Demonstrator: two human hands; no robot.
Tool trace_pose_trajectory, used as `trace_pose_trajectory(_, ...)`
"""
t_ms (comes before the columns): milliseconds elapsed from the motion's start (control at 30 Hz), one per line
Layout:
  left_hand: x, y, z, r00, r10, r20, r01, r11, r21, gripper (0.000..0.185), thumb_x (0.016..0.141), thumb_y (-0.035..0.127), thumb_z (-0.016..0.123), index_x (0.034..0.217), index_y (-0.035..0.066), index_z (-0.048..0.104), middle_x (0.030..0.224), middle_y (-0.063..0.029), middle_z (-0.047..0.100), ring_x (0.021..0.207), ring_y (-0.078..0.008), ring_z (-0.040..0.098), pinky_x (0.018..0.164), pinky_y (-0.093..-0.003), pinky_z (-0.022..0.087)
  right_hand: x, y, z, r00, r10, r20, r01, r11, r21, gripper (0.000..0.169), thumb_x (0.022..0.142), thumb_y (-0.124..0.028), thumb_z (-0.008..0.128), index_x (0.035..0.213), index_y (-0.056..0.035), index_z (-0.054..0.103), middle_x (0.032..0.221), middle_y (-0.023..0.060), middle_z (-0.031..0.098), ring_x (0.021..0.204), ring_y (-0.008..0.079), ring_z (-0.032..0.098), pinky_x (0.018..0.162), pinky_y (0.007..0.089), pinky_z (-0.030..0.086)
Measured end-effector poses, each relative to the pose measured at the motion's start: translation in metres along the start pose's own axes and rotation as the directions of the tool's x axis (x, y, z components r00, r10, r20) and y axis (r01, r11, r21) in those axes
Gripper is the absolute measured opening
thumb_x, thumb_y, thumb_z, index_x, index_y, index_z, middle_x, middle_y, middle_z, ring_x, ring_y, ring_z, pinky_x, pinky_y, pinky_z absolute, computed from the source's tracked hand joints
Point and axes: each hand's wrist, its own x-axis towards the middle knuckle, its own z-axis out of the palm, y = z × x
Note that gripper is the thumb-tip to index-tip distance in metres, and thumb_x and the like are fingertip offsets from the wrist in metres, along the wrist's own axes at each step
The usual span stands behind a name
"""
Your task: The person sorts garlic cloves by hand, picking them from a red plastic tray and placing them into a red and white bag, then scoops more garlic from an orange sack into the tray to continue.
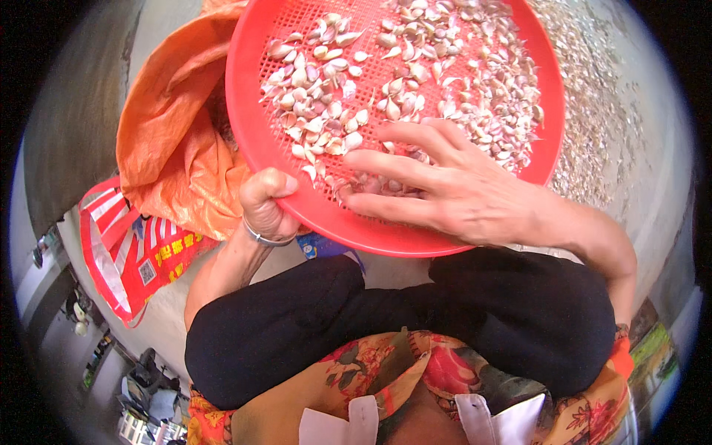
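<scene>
A round red plastic sieve [396, 247] with a mesh bottom lies before me, its near rim just above my knees. My left hand [270, 203] grips the rim at the lower left, thumb on top. Over the near part of the mesh, my right hand [439, 178] spreads its fingers, palm down, among garlic cloves. Loose garlic cloves [311, 100] form a pile on the left side of the mesh, and a denser pile of cloves [495, 94] covers the right. Some cloves under my right fingers are partly hidden.
An orange woven sack [172, 128] stands open left of the sieve. A red printed bag [130, 239] bearing writing and a code lies below it. Garlic skins and bits [589, 111] are scattered over the concrete floor [645, 161] at right. A blue printed packet [322, 246] shows beneath the sieve.
</scene>
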Motion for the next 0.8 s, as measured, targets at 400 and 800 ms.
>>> trace_pose_trajectory(400, 0.005, -0.011, 0.011, 0.998, -0.056, -0.014, 0.058, 0.985, 0.16, 0.087, 0.056, 0.013, 0.053, 0.135, -0.001, 0.022, 0.131, -0.0211, 0.038, 0.118, -0.0357, 0.043, 0.099, -0.0524, 0.038, 0.006, 0.013, 0.012, 0.962, 0.268, -0.061, -0.273, 0.955, -0.112, 0.065, 0.076, -0.037, 0.064, 0.134, -0.0265, 0.036, 0.138, 0.0097, 0.032, 0.128, 0.0369, 0.024, 0.103, 0.0501, 0.023)
trace_pose_trajectory(800, 0.016, -0.006, 0.006, 0.997, 0.009, -0.078, -0.002, 0.997, 0.082, 0.08, 0.057, 0.006, 0.051, 0.132, -0.002, 0.027, 0.129, -0.0198, 0.042, 0.116, -0.0367, 0.045, 0.098, -0.0524, 0.038, -0.08, 0.031, -0.011, 0.869, 0.492, 0.053, -0.475, 0.859, -0.193, 0.066, 0.069, -0.022, 0.071, 0.128, -0.0325, 0.045, 0.141, 0.006, 0.03, 0.124, 0.0322, 0.03, 0.099, 0.0448, 0.031)
